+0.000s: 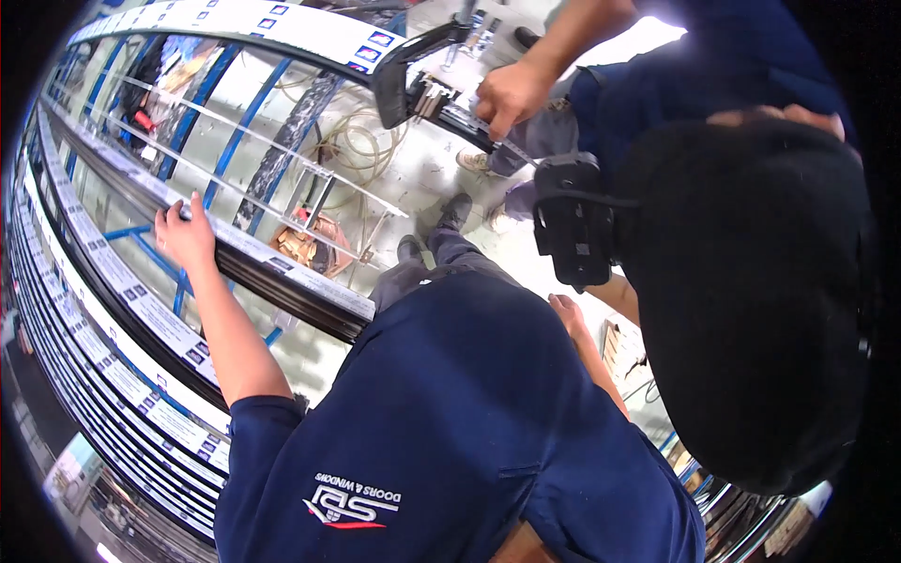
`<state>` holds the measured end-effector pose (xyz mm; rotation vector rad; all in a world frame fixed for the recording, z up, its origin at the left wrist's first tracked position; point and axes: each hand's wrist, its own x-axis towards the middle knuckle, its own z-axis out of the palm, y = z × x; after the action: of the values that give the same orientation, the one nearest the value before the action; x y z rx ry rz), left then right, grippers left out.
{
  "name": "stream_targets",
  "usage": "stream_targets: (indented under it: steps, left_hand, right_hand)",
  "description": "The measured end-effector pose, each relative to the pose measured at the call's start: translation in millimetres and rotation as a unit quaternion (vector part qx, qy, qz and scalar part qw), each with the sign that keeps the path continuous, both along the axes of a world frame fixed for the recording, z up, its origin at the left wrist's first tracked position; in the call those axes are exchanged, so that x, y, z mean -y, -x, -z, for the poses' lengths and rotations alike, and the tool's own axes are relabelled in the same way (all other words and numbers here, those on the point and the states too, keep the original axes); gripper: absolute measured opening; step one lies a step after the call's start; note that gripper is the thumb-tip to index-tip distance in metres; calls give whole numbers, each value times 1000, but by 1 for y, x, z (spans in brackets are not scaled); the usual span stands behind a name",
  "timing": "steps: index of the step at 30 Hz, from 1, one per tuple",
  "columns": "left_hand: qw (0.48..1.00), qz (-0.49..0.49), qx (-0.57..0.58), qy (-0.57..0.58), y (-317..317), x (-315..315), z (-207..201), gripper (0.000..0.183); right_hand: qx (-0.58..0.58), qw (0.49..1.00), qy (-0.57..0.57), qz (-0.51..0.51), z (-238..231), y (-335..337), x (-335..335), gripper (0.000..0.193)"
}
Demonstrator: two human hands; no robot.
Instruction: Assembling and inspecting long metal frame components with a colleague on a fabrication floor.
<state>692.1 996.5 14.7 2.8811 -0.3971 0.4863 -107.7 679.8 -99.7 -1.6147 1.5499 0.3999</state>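
My left hand (188, 236) is closed over a long black profile (291, 291) with a white printed film on its top face. The fingertips lie across the film. The near end of this profile runs up against my navy shirt. My right hand (566, 317) hangs by my side, largely hidden by the shirt, and its fingers show too little to judge. Across from me a co-worker's hand (514, 97) rests at the end of another profile (455, 122), by a thin graduated strip (518, 150).
A co-worker in a black cap (751, 300), wearing a black head device (574, 220), leans in close on my right. Blue rack bars (246, 122) carry several film-covered profiles (141, 413) at left. Coiled hose (361, 145) and a brown bag (314, 246) lie below.
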Motion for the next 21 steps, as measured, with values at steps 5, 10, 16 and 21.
stream_targets:
  steps: [5, 10, 16, 21]
  left_hand:
    - [999, 12, 24, 39, 1, -1, 6, 67]
    - [997, 0, 8, 73, 0, 1, 2, 68]
    - [996, -10, -2, 84, 3, 0, 4, 69]
    - [996, -16, -13, 86, 5, 3, 4, 69]
  right_hand:
    - [10, 999, 10, -46, -21, -3, -8, 60]
    - [-12, 998, -22, -49, 21, 39, 1, 61]
    - [-15, 996, 16, -85, 6, 31, 1, 60]
    - [-34, 999, -18, -21, -13, 8, -4, 60]
